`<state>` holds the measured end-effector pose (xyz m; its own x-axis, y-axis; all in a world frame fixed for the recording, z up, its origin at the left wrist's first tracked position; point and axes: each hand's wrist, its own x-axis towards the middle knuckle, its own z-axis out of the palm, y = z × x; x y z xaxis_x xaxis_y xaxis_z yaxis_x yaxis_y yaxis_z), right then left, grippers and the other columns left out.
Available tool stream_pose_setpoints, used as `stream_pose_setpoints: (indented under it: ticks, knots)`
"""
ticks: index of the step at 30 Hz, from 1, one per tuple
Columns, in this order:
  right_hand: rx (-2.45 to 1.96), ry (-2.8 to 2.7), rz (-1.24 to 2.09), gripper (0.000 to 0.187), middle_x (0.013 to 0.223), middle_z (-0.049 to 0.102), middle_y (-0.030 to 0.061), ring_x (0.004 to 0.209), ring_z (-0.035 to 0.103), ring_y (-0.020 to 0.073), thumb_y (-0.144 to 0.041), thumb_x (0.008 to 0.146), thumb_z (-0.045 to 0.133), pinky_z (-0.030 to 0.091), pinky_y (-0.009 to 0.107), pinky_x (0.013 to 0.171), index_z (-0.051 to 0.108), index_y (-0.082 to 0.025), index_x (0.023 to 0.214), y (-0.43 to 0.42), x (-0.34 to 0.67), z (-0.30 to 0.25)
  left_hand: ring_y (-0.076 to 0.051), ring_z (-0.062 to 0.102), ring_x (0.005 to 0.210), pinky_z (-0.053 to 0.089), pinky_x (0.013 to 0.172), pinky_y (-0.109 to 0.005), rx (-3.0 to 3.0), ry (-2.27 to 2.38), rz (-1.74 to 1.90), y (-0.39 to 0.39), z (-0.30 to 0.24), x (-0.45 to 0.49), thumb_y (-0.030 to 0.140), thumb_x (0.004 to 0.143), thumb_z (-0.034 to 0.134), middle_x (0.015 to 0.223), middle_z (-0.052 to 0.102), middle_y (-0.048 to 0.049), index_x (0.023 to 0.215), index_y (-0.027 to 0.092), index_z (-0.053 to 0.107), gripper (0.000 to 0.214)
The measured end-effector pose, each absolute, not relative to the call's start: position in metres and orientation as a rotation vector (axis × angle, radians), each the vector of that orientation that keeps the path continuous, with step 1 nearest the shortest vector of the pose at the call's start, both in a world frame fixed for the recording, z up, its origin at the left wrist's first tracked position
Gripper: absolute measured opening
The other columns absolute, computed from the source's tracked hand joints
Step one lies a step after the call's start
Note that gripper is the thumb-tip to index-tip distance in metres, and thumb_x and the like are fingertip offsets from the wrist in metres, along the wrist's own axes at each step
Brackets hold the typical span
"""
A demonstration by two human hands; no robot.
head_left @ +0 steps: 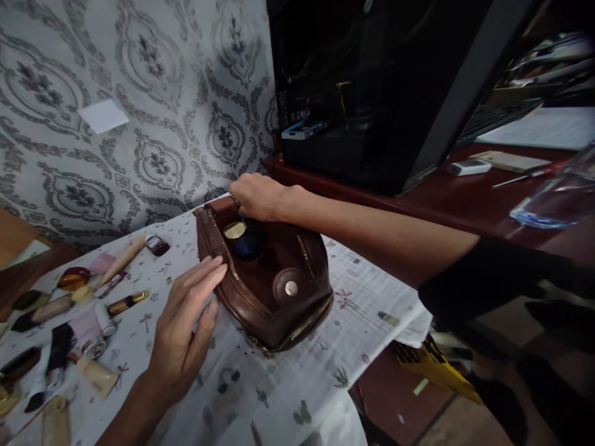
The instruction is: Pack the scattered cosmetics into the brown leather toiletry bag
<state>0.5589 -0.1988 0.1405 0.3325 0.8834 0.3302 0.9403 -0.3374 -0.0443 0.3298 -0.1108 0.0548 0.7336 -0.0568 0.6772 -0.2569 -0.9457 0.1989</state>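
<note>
A brown leather bag (274,331) is set on a printed white cloth (223,409), near the centre of the view. Its long axis is laid roughly from 11 o'clock to 5 o'clock, with the unzipped mouth turned upward and the zipped end pocket (309,322) faced toward 5 o'clock. At the 4 o'clock side of the mouth, a round leather tab with a metal snap (290,288) is exposed.

The right hand (260,195) is curled at the bag's 12 o'clock rim, its forearm brought in from 4 o'clock; its fingertips are mostly hidden, so what is gripped, and how firmly, cannot be told. The left hand (183,328) is held open at the bag's 8 o'clock side, fingers extended and thumb apart, nothing clasped; its fingertips are seen at the leather, though the contact cannot be confirmed.

Inside, a dark blue container (248,244) with a gold top is partly lost in shadow, and its base is hard to make out. Toward 8 o'clock, loose cosmetics (98,376) are scattered on the cloth, some of them blurred or cut off by the frame's edge.
</note>
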Motion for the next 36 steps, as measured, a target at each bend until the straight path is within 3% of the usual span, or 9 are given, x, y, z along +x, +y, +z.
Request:
stream_pose_setpoints:
  ticks: [7,15,36]
  knots:
    - [-2.552,-1.68,-0.34,0.026,0.118,0.069,0.0168,0.113,0.066,0.0286,-0.004,0.085,0.064,0.055,0.036,0.093,0.07,-0.011,0.109,-0.205,0.549,0.156,-0.022,0.046,0.14,0.041,0.115,-0.039,2.669,-0.236,1.015,-0.111,0.053,0.329,0.013,0.1,0.045,0.147,0.053,-0.0072,0.148,0.028,0.044,0.05]
    - [-2.57,-1.623,-0.265,0.027,0.112,0.071,0.0155,0.109,0.068,0.0282,-0.011,0.082,0.073,0.055,0.033,0.089,0.072,-0.012,0.108,-0.205,0.55,0.157,-0.024,0.047,0.14,0.044,0.113,-0.043,2.681,-0.251,1.008,-0.11,0.054,0.329,0.015,0.101,0.045,0.147,0.053,-0.0085,0.148,0.029,0.042,0.049]
    - [-2.653,-1.641,-0.315,0.03,0.121,0.07,0.0227,0.115,0.067,0.0302,-0.008,0.091,0.057,0.054,0.03,0.09,0.071,-0.007,0.117,-0.199,0.548,0.153,-0.025,0.045,0.143,0.045,0.113,-0.042,2.692,-0.229,0.995,-0.111,0.051,0.328,0.018,0.102,0.044,0.15,0.052,-0.0097,0.151,0.028,0.038,0.051]
